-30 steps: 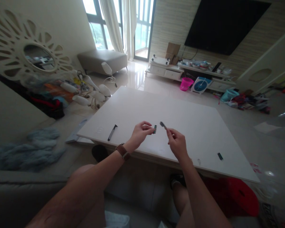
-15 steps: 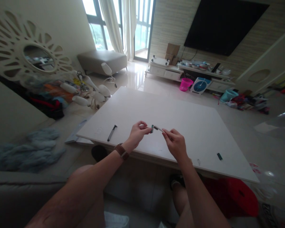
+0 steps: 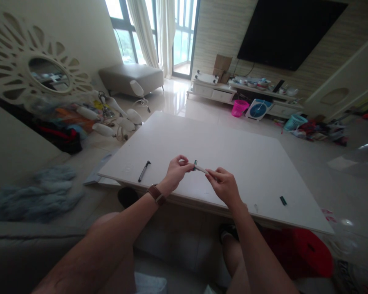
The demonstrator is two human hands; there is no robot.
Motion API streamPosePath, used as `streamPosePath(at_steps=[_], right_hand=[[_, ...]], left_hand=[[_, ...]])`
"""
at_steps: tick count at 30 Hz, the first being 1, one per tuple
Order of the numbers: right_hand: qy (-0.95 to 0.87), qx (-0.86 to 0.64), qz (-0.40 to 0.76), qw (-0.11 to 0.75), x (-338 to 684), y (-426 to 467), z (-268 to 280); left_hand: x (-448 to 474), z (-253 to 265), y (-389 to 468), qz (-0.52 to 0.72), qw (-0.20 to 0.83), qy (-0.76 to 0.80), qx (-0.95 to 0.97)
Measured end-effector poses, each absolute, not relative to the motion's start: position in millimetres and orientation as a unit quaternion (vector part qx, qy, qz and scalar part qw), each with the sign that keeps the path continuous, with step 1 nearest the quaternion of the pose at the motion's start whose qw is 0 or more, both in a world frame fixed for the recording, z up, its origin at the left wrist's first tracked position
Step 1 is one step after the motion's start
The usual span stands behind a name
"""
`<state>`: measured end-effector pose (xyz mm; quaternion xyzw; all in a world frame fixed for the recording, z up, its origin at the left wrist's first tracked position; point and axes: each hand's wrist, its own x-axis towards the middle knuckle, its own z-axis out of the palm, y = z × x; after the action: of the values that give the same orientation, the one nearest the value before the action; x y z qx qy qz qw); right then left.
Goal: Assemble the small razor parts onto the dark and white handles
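My left hand (image 3: 177, 169) pinches a small green razor head (image 3: 196, 162) between thumb and fingertips, above the near part of the white table (image 3: 221, 143). In my right hand (image 3: 225, 184) is a slim pale toothbrush (image 3: 201, 169), its head end against the razor head; the bristles cannot be made out now. A dark razor handle (image 3: 144, 171) without a head lies on the table to the left of my left hand. Off to the right of my right hand lies a small dark green piece (image 3: 283, 200), which looks like a blade cover.
Small clear pieces (image 3: 128, 168) lie at the table's left, and another small clear bit (image 3: 256, 207) sits near its front edge. A red stool-like object (image 3: 313, 253) stands by the right front edge. Past the table are a pink basket (image 3: 240, 108) and a fan (image 3: 259, 109).
The toothbrush has moved left and its head has come up against the razor head; its dark bristles no longer show. The left hand has barely moved.
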<state>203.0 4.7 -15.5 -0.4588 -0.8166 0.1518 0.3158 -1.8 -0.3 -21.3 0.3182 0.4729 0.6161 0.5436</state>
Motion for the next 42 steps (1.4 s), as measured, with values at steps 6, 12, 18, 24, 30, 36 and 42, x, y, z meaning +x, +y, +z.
streamPosePath(at_steps=[6,12,18,24,30,36,42], right_hand=[[-0.804,-0.468,0.133,0.341,203.5,2.2,-11.9],[-0.810,-0.473,0.140,0.317,199.7,3.5,-15.4],[-0.813,-0.459,0.149,0.327,202.4,2.2,-13.1],[-0.797,-0.483,0.136,0.336,200.3,2.7,-14.0],[-0.793,-0.505,0.116,0.320,199.0,4.0,-15.4],[-0.775,-0.509,0.122,0.354,198.4,2.5,-13.6],[-0.802,-0.481,0.146,0.323,198.0,2.5,-15.2]], left_hand=[[-2.6,-18.0,-1.1,0.615,0.546,0.474,0.313],[-0.8,-18.3,-3.2,0.608,0.553,0.476,0.314],[-1.6,-17.7,-2.6,0.611,0.549,0.476,0.315],[-0.3,-16.9,-4.9,0.599,0.557,0.470,0.331],[-0.6,-19.0,-5.3,0.593,0.559,0.470,0.341],[-0.1,-18.2,-6.7,0.588,0.558,0.473,0.345],[-1.6,-21.9,-4.1,0.602,0.551,0.471,0.334]])
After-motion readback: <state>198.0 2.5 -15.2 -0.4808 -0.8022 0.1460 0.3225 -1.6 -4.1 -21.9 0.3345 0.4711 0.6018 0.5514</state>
